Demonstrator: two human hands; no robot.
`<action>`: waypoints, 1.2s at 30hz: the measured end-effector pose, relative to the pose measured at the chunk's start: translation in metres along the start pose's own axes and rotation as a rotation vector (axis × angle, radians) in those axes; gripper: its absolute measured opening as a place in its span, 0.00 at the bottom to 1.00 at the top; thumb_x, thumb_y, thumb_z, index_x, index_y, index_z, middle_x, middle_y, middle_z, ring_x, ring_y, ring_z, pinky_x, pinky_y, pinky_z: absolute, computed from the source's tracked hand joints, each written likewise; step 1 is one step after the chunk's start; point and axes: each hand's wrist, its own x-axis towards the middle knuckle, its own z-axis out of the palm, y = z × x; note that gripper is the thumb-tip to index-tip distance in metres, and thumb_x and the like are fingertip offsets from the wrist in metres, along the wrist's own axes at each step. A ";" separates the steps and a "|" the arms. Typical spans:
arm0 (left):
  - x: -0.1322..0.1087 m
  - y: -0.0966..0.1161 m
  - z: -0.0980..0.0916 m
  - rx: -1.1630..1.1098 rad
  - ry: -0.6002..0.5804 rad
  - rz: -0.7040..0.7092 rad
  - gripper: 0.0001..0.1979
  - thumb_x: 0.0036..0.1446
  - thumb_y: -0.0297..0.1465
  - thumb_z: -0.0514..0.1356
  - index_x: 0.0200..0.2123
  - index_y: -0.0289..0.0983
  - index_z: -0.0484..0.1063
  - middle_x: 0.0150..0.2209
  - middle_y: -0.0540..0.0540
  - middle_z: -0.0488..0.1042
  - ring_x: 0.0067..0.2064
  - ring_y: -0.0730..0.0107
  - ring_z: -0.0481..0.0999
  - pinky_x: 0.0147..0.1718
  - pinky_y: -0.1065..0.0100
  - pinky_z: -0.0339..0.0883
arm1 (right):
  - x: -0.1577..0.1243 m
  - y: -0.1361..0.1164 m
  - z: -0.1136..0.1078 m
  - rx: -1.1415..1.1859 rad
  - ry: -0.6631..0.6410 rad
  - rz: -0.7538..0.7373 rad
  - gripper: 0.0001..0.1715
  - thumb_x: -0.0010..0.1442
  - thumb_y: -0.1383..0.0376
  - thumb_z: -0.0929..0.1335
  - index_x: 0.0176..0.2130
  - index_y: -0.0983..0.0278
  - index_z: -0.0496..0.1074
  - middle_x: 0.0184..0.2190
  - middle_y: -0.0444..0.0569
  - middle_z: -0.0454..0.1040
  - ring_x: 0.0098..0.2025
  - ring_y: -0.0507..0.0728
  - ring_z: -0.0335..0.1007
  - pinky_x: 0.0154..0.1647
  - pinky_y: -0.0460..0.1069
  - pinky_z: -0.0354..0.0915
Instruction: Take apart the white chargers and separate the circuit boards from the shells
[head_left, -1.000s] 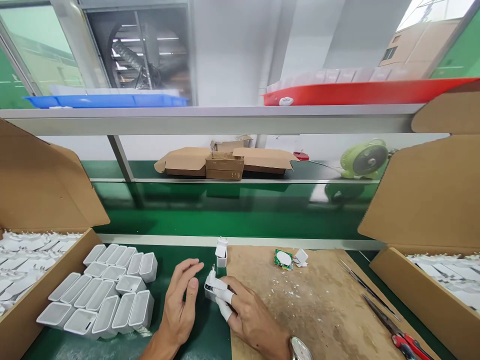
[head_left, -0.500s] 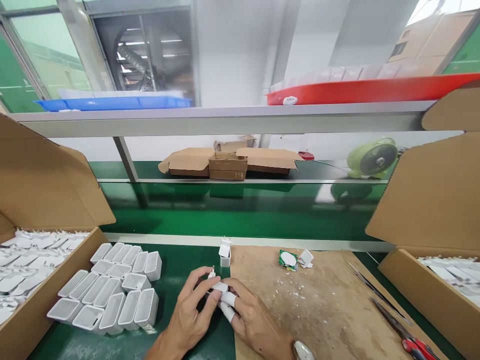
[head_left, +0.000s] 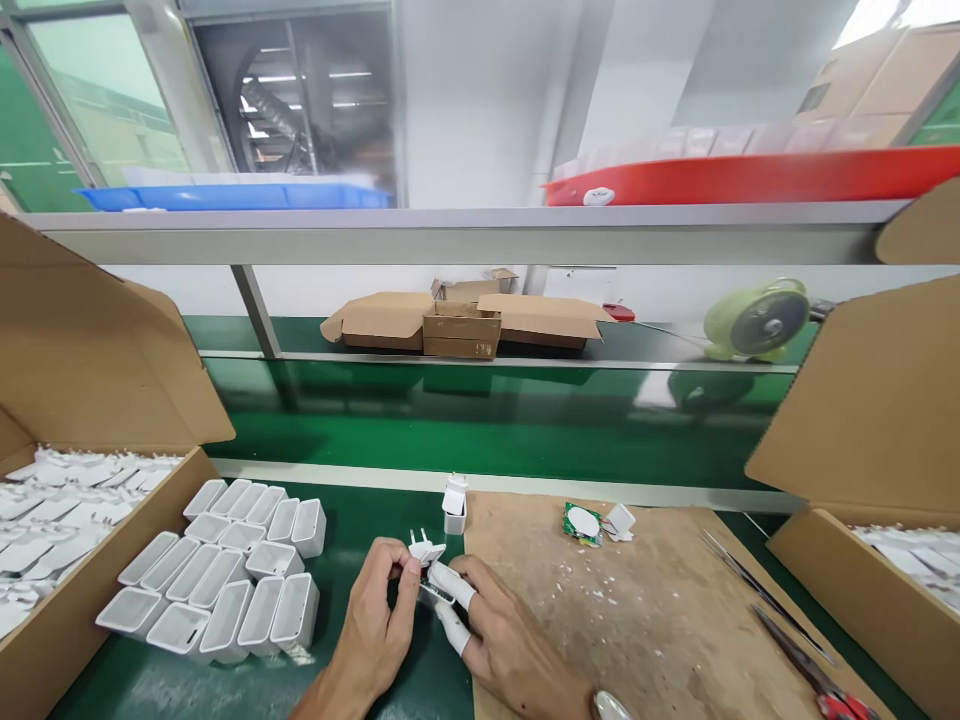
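Note:
My left hand (head_left: 381,612) pinches a white two-pin plug piece (head_left: 426,549) between thumb and index finger, its pins pointing up and away from me. White coverings wrap two fingers of my right hand (head_left: 504,632), which grips a small white plastic housing (head_left: 437,594) right below the plug piece. Something dark shows between the two parts, too small to make out. Past my hands, a white box-shaped housing (head_left: 454,520) stands with a pronged white piece on it. A green circuit board (head_left: 583,524) with a white round disc lies beside a small white part (head_left: 620,522) on brown paper.
Rows of open white housings (head_left: 219,580) stand at left, beside a carton (head_left: 169,520) of white plastic parts. Tweezers (head_left: 765,595) and red-handled scissors (head_left: 806,660) lie at right on the brown paper (head_left: 660,620), near another carton (head_left: 862,565). A shelf (head_left: 480,240) spans above.
The plug piece has tipped upright, so its two pins now show clearly above my fingers. My left fingers have drawn slightly left and closer together. The view has shifted a little.

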 end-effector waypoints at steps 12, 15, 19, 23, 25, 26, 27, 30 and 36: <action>-0.007 -0.008 0.008 -0.019 -0.062 0.275 0.43 0.61 0.35 0.72 0.73 0.43 0.54 0.63 0.36 0.72 0.63 0.48 0.75 0.60 0.48 0.75 | 0.005 0.013 0.018 1.130 0.225 0.604 0.31 0.58 0.40 0.78 0.43 0.63 0.80 0.36 0.53 0.82 0.40 0.64 0.81 0.44 0.59 0.78; -0.009 -0.010 0.013 -0.011 0.006 0.299 0.42 0.66 0.31 0.68 0.76 0.47 0.50 0.62 0.38 0.75 0.62 0.51 0.76 0.59 0.49 0.77 | 0.005 0.005 0.018 1.191 0.195 0.634 0.34 0.56 0.39 0.79 0.42 0.64 0.80 0.35 0.54 0.82 0.39 0.65 0.81 0.43 0.60 0.79; -0.008 -0.011 0.014 -0.021 0.016 0.290 0.44 0.64 0.34 0.71 0.75 0.48 0.52 0.60 0.39 0.76 0.60 0.52 0.77 0.58 0.50 0.79 | 0.005 -0.001 0.019 1.226 0.163 0.656 0.34 0.56 0.39 0.79 0.44 0.65 0.80 0.37 0.57 0.82 0.41 0.67 0.82 0.44 0.63 0.79; -0.007 -0.011 0.012 -0.016 0.005 0.280 0.45 0.62 0.34 0.73 0.75 0.47 0.54 0.60 0.39 0.77 0.59 0.52 0.78 0.57 0.50 0.79 | 0.004 0.000 0.018 1.192 0.145 0.656 0.34 0.57 0.38 0.77 0.44 0.65 0.80 0.35 0.57 0.83 0.41 0.68 0.83 0.44 0.64 0.80; -0.007 -0.011 0.012 -0.010 0.003 0.282 0.46 0.61 0.34 0.74 0.74 0.46 0.53 0.59 0.38 0.77 0.59 0.51 0.78 0.57 0.50 0.79 | 0.004 0.001 0.017 1.161 0.143 0.645 0.35 0.58 0.37 0.76 0.44 0.65 0.80 0.35 0.56 0.83 0.41 0.69 0.83 0.43 0.64 0.80; -0.007 -0.011 0.012 -0.007 0.002 0.285 0.46 0.61 0.34 0.74 0.75 0.46 0.53 0.59 0.38 0.77 0.59 0.50 0.78 0.56 0.50 0.80 | 0.004 0.002 0.017 1.141 0.145 0.636 0.35 0.58 0.36 0.76 0.44 0.64 0.80 0.35 0.56 0.83 0.41 0.69 0.83 0.43 0.64 0.80; -0.006 -0.011 0.012 -0.001 -0.002 0.287 0.46 0.61 0.33 0.74 0.75 0.46 0.53 0.59 0.37 0.77 0.59 0.50 0.78 0.56 0.50 0.80 | 0.004 0.004 0.017 1.114 0.151 0.625 0.35 0.59 0.36 0.75 0.43 0.64 0.80 0.35 0.56 0.83 0.41 0.69 0.83 0.43 0.64 0.80; -0.004 -0.008 0.011 0.041 -0.015 0.309 0.45 0.62 0.33 0.73 0.75 0.45 0.52 0.60 0.35 0.76 0.60 0.48 0.78 0.57 0.47 0.79 | 0.004 0.013 0.018 0.993 0.208 0.575 0.34 0.61 0.36 0.74 0.45 0.63 0.79 0.39 0.57 0.84 0.42 0.68 0.84 0.47 0.64 0.80; -0.005 -0.009 0.008 0.218 -0.144 0.352 0.40 0.63 0.30 0.71 0.73 0.46 0.60 0.66 0.34 0.71 0.65 0.43 0.75 0.61 0.42 0.76 | -0.005 0.023 0.016 0.542 0.302 0.352 0.20 0.67 0.53 0.74 0.54 0.58 0.76 0.52 0.54 0.80 0.51 0.64 0.79 0.60 0.59 0.73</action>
